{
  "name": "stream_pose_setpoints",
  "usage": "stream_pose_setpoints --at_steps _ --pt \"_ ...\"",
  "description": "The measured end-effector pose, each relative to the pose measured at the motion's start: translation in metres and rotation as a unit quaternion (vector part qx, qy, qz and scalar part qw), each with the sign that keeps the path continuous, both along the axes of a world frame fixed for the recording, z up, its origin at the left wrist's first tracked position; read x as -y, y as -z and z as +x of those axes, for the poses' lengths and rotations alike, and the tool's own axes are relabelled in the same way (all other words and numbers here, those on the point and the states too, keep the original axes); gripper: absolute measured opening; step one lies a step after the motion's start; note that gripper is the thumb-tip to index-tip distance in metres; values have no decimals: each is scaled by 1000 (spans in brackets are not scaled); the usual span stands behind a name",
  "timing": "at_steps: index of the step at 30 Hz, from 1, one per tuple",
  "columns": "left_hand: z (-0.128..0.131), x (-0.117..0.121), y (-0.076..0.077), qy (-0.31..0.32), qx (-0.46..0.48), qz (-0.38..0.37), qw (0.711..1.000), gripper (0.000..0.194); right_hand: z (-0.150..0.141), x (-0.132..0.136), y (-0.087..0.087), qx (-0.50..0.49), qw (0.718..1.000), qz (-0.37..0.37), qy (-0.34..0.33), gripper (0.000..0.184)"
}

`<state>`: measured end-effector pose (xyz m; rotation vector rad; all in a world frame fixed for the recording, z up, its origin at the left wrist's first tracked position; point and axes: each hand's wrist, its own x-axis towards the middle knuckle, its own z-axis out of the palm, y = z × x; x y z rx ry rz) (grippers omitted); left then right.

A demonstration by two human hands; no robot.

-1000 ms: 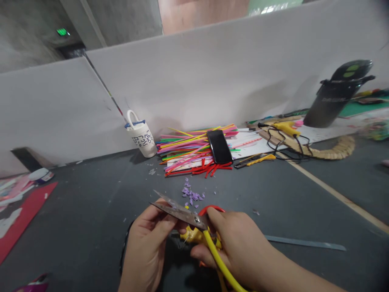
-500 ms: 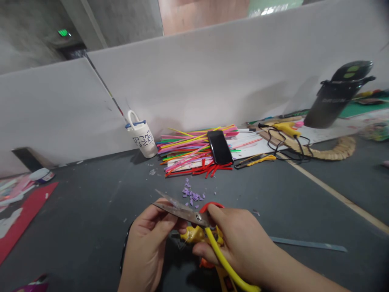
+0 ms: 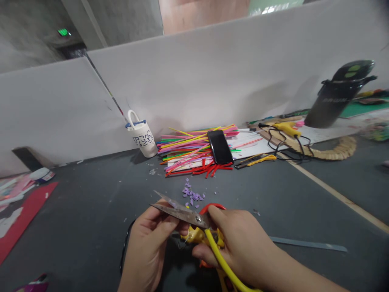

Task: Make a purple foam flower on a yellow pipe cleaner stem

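Observation:
My right hand (image 3: 243, 243) grips a pair of scissors (image 3: 179, 212) with one red and one yellow handle. Their blades are spread apart and point left across the fingers of my left hand (image 3: 148, 243). Thumb and fingers of that hand are pinched together; what they hold is hidden behind the blades. Below the scissors, between both hands, lies a yellow glue gun (image 3: 194, 234), partly covered by my right hand. Small purple pieces (image 3: 193, 196) are scattered on the dark table just beyond the blades, with a tiny yellow bit (image 3: 187, 207) at their near side.
Colourful pipe cleaners (image 3: 185, 148) lie at the back under a black phone (image 3: 220, 147). Left of them stands a white cup (image 3: 142, 140). A utility knife (image 3: 255, 161), another yellow glue gun (image 3: 288, 129) and a dark tumbler (image 3: 331, 101) are to the right. A glue stick (image 3: 310, 244) lies near my right forearm.
A tiny yellow bit now shows beside the purple pieces. The scissors and both hands have barely shifted.

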<state>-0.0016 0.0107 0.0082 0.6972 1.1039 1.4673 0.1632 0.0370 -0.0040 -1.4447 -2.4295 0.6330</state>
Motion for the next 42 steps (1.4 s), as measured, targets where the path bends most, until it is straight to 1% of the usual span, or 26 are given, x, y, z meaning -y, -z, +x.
stream_pose_setpoints --at_steps 9,12,14,15,18,24,28,32,37,42 --pt "-4 0 -1 14 -16 -5 1000 9 0 2 0 5 1000 0 15 53" --pt "-5 0 -2 9 -19 -11 1000 11 1 0 -1 10 1000 15 12 49" --pt "-6 0 -2 15 -23 -6 1000 10 3 -2 -2 17 1000 19 13 46" --pt "-6 0 -2 17 -27 -5 999 6 4 -3 -4 17 1000 14 15 44" --pt "-7 0 -1 21 -29 2 999 5 5 -5 -6 -3 1000 -4 14 42" --pt "-7 1 1 40 -10 21 999 7 3 -4 -3 -4 1000 8 -2 47" --pt "-6 1 1 47 17 10 999 11 2 -3 -3 -32 999 -5 -20 47" --pt "-6 0 2 62 18 7 998 11 2 -1 -4 -37 999 -6 -18 46" --pt "-7 1 2 49 18 1 999 12 3 -1 -3 -10 1000 5 -9 47" --pt "-7 1 1 44 25 -1 999 14 2 -2 -1 -15 1000 17 -5 50"
